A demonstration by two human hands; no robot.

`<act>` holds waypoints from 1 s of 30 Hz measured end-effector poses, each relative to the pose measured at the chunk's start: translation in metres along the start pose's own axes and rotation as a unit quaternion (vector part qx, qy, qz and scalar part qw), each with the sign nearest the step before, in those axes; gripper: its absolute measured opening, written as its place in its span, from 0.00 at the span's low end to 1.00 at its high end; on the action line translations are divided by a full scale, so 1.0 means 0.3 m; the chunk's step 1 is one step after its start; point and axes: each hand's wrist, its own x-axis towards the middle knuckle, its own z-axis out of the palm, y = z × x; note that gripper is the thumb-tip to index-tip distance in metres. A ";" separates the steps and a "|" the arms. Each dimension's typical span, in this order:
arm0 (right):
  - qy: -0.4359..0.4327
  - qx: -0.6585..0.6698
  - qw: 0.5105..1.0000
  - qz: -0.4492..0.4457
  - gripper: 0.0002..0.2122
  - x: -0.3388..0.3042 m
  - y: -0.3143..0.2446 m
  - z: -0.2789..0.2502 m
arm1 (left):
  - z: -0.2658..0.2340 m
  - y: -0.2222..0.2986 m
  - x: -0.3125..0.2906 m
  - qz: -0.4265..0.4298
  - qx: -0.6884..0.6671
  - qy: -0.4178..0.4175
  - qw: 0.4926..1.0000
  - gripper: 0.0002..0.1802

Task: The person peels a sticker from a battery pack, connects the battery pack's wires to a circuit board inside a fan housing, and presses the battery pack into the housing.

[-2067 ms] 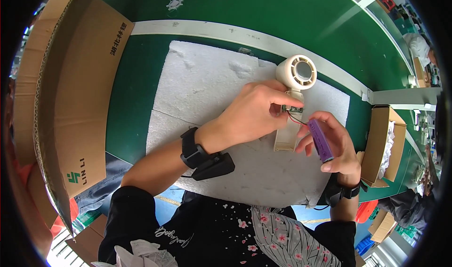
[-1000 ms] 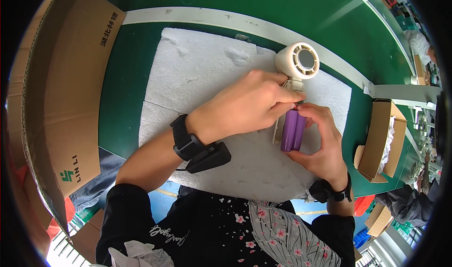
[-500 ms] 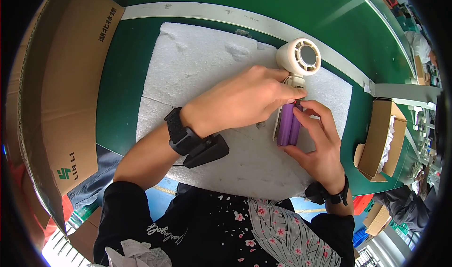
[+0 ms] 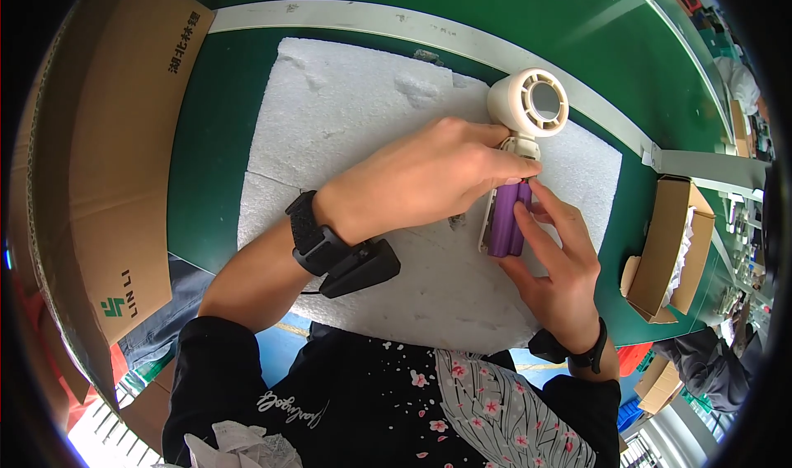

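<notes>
A green workbench (image 4: 208,150) is spreading under everything, and a white foam sheet (image 4: 334,125) is lying on it, giving a soft, matte bed. The left hand (image 4: 429,175) is coming in from eight o'clock and curling over the upper handle, fingertips touching there; how tightly its thumb and forefinger are closing, and on what, I cannot tell. The right hand (image 4: 563,270), on its five o'clock wrist, is standing half open, its thumb at the pack's lower end and fingers along the right side, holding it lightly.

The cream handheld fan (image 4: 509,105) is lying toward the sheet's right side, its round head at one to two o'clock, its handle pointing to six. It is looking like stiff, smooth plastic, probably light; the head's outer wall or the neck is offering the surest hold, the ribbed grille less so.

The purple battery pack (image 4: 505,224), two cylinders side by side, is sitting over the handle at about four o'clock. It is probably weighing more than its size suggests, firm yet slick in its wrap, so its long sides and lower end are suiting a grip.

Red wiring (image 4: 521,181) is showing at the pack's twelve o'clock end, half hidden by fingers, seemingly thin and the most fragile part.
</notes>
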 end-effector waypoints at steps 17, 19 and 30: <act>-0.014 0.063 0.994 0.085 0.32 0.023 -0.007 0.009 | -0.028 0.001 0.013 -0.094 -0.096 -0.042 0.990 0.27; -0.012 0.076 0.994 0.082 0.32 0.030 0.000 0.013 | -0.033 0.005 0.016 -0.114 -0.099 -0.053 0.987 0.27; -0.037 0.156 0.983 0.092 0.33 0.064 0.015 0.004 | -0.025 0.015 0.019 -0.164 -0.111 -0.062 0.978 0.23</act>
